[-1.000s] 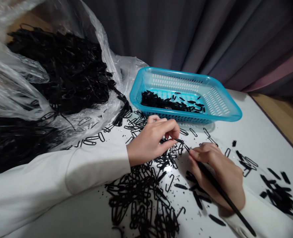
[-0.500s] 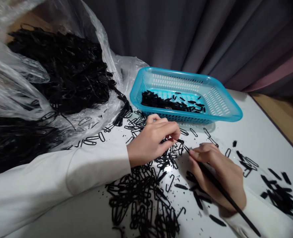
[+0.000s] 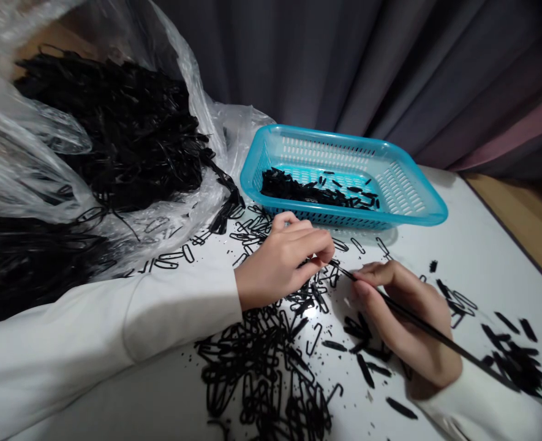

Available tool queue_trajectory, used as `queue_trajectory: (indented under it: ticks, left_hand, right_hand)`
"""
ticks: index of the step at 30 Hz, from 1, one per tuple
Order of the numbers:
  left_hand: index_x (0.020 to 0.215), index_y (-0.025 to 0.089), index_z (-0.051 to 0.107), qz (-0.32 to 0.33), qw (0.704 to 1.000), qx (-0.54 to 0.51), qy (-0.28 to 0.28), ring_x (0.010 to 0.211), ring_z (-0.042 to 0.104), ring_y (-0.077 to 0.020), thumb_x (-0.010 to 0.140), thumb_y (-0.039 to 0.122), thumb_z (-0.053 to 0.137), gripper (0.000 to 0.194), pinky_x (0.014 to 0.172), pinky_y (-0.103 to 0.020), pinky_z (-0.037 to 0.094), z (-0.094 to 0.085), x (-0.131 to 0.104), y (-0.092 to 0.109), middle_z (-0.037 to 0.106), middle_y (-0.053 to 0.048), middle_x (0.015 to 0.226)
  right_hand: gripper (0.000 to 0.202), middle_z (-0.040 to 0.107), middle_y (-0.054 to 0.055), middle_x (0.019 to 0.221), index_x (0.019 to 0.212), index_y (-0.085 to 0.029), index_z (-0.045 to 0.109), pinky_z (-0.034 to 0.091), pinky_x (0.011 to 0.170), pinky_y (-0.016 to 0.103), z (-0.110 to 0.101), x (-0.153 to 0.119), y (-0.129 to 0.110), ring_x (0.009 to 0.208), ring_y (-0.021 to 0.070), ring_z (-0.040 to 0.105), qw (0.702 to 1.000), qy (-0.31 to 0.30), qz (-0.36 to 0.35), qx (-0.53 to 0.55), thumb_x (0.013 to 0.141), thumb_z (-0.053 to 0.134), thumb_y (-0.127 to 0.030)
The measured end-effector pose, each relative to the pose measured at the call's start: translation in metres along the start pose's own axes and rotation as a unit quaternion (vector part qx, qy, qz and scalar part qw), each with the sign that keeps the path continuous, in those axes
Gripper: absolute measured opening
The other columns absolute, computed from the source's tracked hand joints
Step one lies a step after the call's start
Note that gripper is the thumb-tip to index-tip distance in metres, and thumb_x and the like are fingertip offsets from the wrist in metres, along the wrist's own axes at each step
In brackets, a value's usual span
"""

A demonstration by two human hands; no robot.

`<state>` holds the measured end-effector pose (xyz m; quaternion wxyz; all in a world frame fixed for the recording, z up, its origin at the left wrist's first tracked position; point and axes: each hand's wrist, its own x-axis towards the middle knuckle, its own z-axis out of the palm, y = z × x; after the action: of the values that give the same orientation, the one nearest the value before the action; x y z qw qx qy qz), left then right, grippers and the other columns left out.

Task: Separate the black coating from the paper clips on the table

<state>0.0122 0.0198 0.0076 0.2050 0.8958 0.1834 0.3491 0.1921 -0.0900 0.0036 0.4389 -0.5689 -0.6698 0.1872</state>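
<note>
My left hand is closed in a pinch at the middle, above scattered black looped pieces; what its fingertips hold is mostly hidden. From those fingertips a thin dark strand runs to my right hand. The right thumb and index finger pinch the front of a long black strip, whose rear part extends over the palm toward the lower right. Just behind my left hand sits a blue basket with small black pieces inside.
Clear plastic bags with bundled black strips fill the left side. Short black pieces lie heaped at the right of the white table, with others under my right hand. A dark curtain hangs behind.
My right hand has turned and shifted slightly right. The rear end of the long strip has swung up and to the right. My left hand has barely moved.
</note>
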Motion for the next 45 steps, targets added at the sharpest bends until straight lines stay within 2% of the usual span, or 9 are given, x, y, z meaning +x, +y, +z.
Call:
queue_trajectory:
  ticks: [6,11,16,18,25,34,40,45]
  left_hand:
    - [0.076,0.018,0.051,-0.015,1.0,-0.009,0.004,0.071,0.053,-0.0096,0.084,0.005,0.056,0.016,0.087,-0.029,0.03,0.0,0.0,0.0,0.062,0.006,0.075]
    - [0.076,0.018,0.051,-0.015,1.0,-0.011,0.002,0.071,0.053,-0.0093,0.084,0.005,0.056,0.016,0.087,-0.028,0.03,-0.001,0.0,0.0,0.06,0.006,0.074]
    - [0.076,0.018,0.051,-0.009,1.0,-0.014,0.006,0.07,0.052,-0.0087,0.083,0.005,0.058,0.016,0.086,-0.028,0.03,0.0,0.0,-0.001,0.058,0.007,0.072]
    - [0.076,0.018,0.052,-0.008,1.0,-0.014,0.004,0.07,0.053,-0.0088,0.084,0.006,0.058,0.015,0.086,-0.028,0.031,0.001,0.0,-0.002,0.058,0.007,0.072]
    - [0.077,0.018,0.052,-0.019,1.0,-0.011,0.009,0.069,0.052,-0.0091,0.084,0.007,0.06,0.015,0.086,-0.028,0.031,0.0,0.001,-0.001,0.058,0.006,0.071]
    - [0.077,0.018,0.051,-0.01,1.0,-0.004,0.008,0.071,0.053,-0.0095,0.083,0.007,0.059,0.016,0.087,-0.029,0.031,0.001,0.0,0.0,0.06,0.005,0.074]
    - [0.076,0.018,0.05,-0.008,1.0,-0.002,0.007,0.07,0.052,-0.0096,0.083,0.008,0.059,0.016,0.087,-0.029,0.031,0.001,0.0,0.001,0.059,0.006,0.073]
    - [0.075,0.018,0.05,-0.011,1.0,-0.006,-0.001,0.07,0.052,-0.01,0.083,0.008,0.059,0.016,0.087,-0.029,0.031,0.0,0.0,0.001,0.059,0.005,0.073]
  right_hand:
    - [0.014,0.064,-0.001,0.068,0.074,-0.021,0.058,0.049,0.053,0.018,-0.002,0.012,-0.003,0.059,0.0095,0.059,0.997,0.014,0.032,0.071,0.089,0.058,-0.022]
    - [0.02,0.062,-0.003,0.061,0.069,-0.02,0.056,0.047,0.051,0.016,-0.002,0.017,-0.004,0.053,0.0074,0.054,0.992,-0.009,0.053,0.113,0.09,0.056,-0.022]
    - [0.019,0.063,-0.003,0.061,0.071,-0.02,0.056,0.047,0.051,0.017,-0.002,0.016,-0.005,0.053,0.008,0.056,0.986,-0.04,0.061,0.152,0.09,0.056,-0.021]
    - [0.019,0.062,-0.003,0.061,0.07,-0.02,0.055,0.048,0.05,0.018,-0.002,0.014,-0.005,0.053,0.0088,0.057,0.987,-0.034,0.058,0.148,0.09,0.056,-0.021]
    - [0.008,0.064,0.0,0.069,0.079,-0.021,0.059,0.05,0.054,0.019,0.002,0.01,-0.002,0.061,0.0109,0.06,0.994,0.047,0.035,0.097,0.087,0.059,-0.021]
    - [0.007,0.065,0.0,0.072,0.079,-0.021,0.06,0.049,0.052,0.019,0.0,0.009,-0.003,0.06,0.0111,0.06,0.996,0.014,0.043,0.073,0.086,0.061,-0.023]
    - [0.008,0.066,0.001,0.074,0.078,-0.021,0.059,0.05,0.052,0.019,0.0,0.008,-0.002,0.059,0.0109,0.061,0.996,0.014,0.047,0.075,0.086,0.062,-0.023]
    - [0.009,0.064,0.0,0.069,0.079,-0.021,0.06,0.051,0.052,0.019,0.0,0.009,-0.004,0.059,0.0111,0.061,0.995,0.0,0.042,0.09,0.088,0.059,-0.022]
